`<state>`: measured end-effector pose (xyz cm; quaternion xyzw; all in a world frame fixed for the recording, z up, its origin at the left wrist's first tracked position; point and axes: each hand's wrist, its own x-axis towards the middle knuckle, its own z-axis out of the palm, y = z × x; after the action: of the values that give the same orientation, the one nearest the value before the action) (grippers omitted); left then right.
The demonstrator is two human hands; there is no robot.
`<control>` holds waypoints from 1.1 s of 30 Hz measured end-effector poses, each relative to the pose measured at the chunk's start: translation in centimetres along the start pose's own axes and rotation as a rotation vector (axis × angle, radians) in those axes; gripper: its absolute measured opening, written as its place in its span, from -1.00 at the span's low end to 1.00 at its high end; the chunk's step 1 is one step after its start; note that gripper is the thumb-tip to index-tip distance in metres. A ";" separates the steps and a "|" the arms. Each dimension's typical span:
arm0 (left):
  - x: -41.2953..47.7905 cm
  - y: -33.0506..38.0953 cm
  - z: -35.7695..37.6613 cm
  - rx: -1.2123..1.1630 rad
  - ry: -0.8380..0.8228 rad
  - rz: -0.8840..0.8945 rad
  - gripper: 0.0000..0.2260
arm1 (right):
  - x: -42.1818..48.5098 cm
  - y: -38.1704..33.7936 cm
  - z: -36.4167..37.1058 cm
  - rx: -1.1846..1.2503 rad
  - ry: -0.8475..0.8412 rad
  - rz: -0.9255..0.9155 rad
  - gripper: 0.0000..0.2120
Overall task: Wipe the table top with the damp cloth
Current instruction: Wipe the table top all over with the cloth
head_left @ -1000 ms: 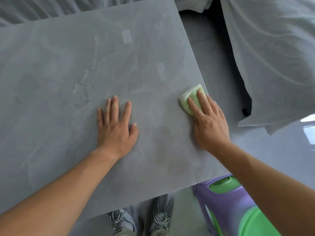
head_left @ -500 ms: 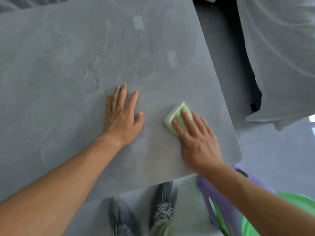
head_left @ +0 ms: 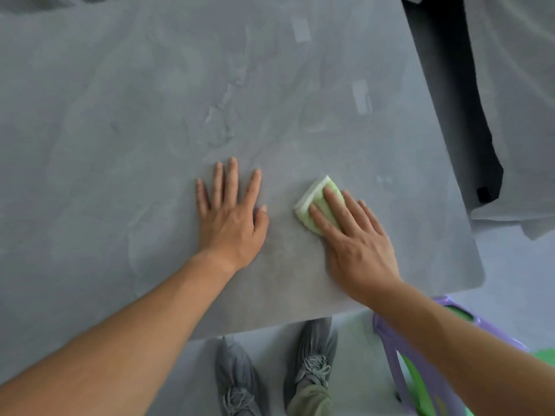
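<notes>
A folded pale-green cloth (head_left: 318, 202) lies flat on the grey stone-patterned worktop (head_left: 150, 115), toward its near right part and well in from the rounded corner. The right hand (head_left: 357, 244) covers the cloth's nearer half, its fingers straight and close together, pressing down from above; the cloth's white-edged far end shows beyond the fingertips. The left hand (head_left: 228, 217) rests palm-down on the bare surface just to the left of the cloth, fingers spread, not touching it. Below the near edge are two grey shoes (head_left: 312, 364) and a purple plastic stool (head_left: 390, 334).
</notes>
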<state>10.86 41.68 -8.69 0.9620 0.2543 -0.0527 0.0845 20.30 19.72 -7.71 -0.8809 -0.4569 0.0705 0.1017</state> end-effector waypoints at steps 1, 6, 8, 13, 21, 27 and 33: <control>0.0 0.0 0.1 0.001 0.005 0.000 -0.41 | 0.8 0.4 -0.2 0.003 -0.004 -0.012 -0.34; 0.0 -0.5 0.4 -0.002 0.014 0.017 -0.42 | 9.2 -0.5 -0.3 0.049 0.040 0.258 -0.36; 0.0 -0.6 0.4 0.003 0.018 0.022 -0.42 | 9.2 -2.0 0.2 0.055 0.055 0.246 -0.36; -0.1 -0.4 0.3 0.008 -0.006 0.018 -0.40 | 0.7 -3.7 0.8 0.017 0.008 -0.045 -0.38; -1.6 -2.2 -0.3 -0.003 -0.002 0.032 -0.38 | 8.3 -4.2 0.5 0.038 0.023 0.264 -0.36; -2.6 -2.9 -0.3 -0.020 -0.039 0.036 -0.36 | -0.3 -7.0 1.4 0.000 -0.009 -0.061 -0.37; -2.6 -4.1 -0.4 -0.012 -0.018 0.088 -0.39 | 4.6 -6.2 1.1 0.013 0.031 0.165 -0.39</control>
<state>6.55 44.00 -8.48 0.9712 0.2111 -0.0562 0.0949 17.83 27.08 -7.37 -0.9159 -0.3806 0.0678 0.1083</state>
